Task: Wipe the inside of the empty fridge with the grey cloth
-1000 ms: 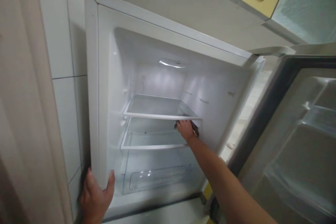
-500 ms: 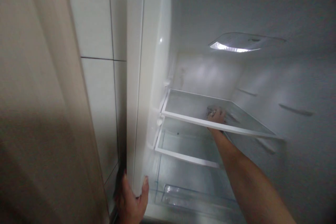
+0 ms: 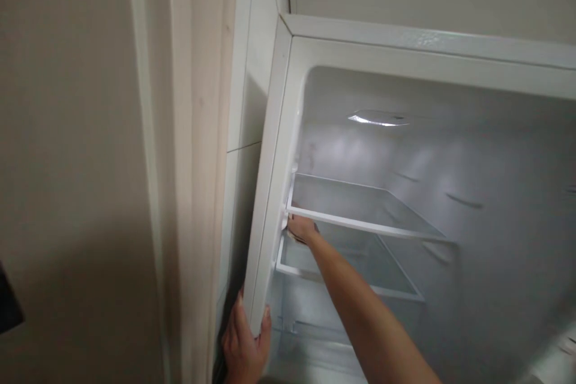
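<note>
My left hand [image 3: 246,339] is wrapped round the front edge of the fridge's left side wall [image 3: 266,204], low down, thumb on the inner side and fingers outside. Deep inside the fridge, my right hand [image 3: 302,228] is closed on a cloth [image 3: 297,240], of which only a thin edge shows under the palm. That hand is at the left inner wall, just below the front rim of the upper glass shelf [image 3: 360,226] and above the lower glass shelf [image 3: 351,264]. Whether the cloth touches the wall or the shelf's underside, I cannot tell.
A lit lamp [image 3: 378,120] is set in the fridge ceiling. Shelf ridges [image 3: 463,200] stick out from the right inner wall. Below the shelves is a clear drawer [image 3: 315,336]. Left of the fridge stand white tiles [image 3: 240,192] and a wooden door frame [image 3: 198,132].
My right hand has moved with the cloth from on top of the upper shelf to beneath its left front corner. The view has drawn back, showing the fridge's top edge. My left hand keeps its grip.
</note>
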`<state>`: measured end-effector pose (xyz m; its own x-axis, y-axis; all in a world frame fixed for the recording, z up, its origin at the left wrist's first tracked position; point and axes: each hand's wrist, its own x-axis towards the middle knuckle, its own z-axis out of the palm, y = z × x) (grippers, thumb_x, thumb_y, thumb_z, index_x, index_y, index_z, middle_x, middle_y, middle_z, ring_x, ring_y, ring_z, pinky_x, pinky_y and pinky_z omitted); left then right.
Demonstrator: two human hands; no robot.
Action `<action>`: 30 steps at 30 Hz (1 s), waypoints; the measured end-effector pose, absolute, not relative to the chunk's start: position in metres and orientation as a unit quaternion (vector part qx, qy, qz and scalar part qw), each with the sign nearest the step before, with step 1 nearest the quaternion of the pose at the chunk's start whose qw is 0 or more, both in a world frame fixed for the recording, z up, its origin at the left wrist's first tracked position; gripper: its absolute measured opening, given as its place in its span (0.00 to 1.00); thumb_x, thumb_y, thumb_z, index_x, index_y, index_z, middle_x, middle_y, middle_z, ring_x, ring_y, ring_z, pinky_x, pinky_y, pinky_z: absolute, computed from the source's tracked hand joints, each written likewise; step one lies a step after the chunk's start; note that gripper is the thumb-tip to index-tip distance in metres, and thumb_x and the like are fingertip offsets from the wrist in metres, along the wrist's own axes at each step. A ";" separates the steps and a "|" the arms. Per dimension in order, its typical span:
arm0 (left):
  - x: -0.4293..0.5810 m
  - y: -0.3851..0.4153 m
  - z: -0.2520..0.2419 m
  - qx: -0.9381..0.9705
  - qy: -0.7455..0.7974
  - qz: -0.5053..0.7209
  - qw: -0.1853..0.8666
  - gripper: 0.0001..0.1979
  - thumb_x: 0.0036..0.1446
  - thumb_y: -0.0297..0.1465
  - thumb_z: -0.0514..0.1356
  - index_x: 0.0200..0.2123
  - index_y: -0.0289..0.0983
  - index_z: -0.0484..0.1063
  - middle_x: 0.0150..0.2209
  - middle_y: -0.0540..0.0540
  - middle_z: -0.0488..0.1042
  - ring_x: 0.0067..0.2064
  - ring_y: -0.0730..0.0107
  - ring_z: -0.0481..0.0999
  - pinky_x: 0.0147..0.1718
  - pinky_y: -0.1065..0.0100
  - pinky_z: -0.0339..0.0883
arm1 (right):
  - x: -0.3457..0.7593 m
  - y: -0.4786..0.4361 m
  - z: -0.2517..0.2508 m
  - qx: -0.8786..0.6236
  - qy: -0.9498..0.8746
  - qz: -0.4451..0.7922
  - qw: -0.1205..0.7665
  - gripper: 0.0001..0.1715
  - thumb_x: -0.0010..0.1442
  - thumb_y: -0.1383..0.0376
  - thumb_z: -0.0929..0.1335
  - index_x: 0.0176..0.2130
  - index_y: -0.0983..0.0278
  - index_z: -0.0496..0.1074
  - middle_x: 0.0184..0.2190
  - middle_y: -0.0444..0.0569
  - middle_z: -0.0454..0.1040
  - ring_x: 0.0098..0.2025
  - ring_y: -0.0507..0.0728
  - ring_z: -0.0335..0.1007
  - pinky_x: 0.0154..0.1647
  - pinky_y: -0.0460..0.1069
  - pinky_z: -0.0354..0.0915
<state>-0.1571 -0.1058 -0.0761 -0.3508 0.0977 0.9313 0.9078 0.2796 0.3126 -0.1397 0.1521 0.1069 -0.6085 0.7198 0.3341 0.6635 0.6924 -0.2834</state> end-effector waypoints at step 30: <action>-0.162 -0.104 -0.076 -0.334 -0.711 -0.490 0.378 0.44 0.64 0.51 0.64 0.71 0.26 0.60 0.51 0.23 0.80 0.40 0.41 0.84 0.32 0.54 0.77 | 0.098 0.181 0.083 -0.603 -0.772 -0.043 0.197 0.23 0.73 0.59 0.61 0.56 0.62 0.79 0.57 0.61 0.76 0.59 0.65 0.71 0.58 0.58 0.64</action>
<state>-0.1622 -0.1042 -0.0762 -0.4915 0.1046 0.8646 0.8454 0.2957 0.4448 0.0977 0.1807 0.0827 -0.1960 0.9135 0.3565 0.9475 0.2701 -0.1712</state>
